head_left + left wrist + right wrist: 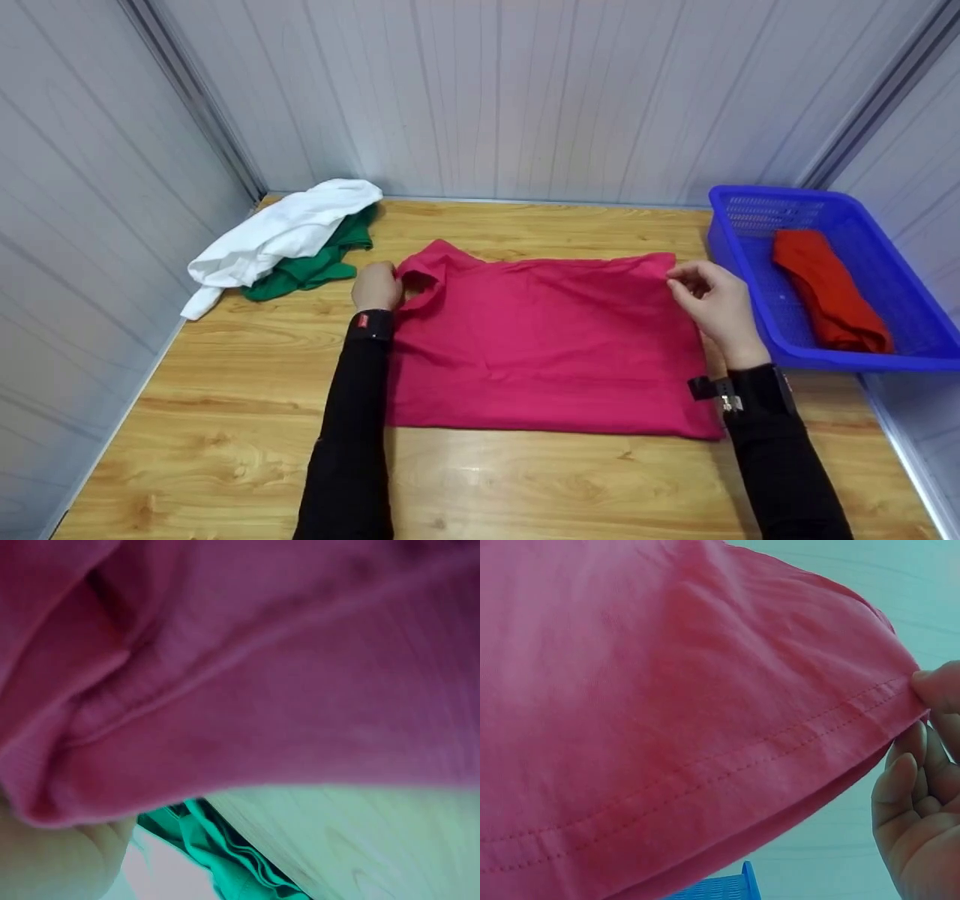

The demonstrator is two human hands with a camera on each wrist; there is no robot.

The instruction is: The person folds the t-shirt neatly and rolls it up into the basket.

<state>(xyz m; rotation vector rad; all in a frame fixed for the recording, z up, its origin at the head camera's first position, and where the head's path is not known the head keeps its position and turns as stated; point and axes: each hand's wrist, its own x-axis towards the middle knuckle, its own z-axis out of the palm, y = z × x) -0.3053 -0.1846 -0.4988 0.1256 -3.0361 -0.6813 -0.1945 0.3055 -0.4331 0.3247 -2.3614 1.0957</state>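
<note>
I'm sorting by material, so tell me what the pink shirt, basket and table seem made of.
Pink shirt: probably cotton jersey, matte; it creases softly and has a stitched hem.
Basket: likely molded plastic, slight sheen; evenly blue and perforated.
Table: wood or wood-look laminate, satin; grain and knots show, with a soft reflection.

Two hands [375, 286] [718, 309], one pink shirt [540, 345], three more cloths (white [289, 229], green [304, 273], red [829, 292]), plus one basket [870, 361], are all just sharing one table [187, 420].
</note>
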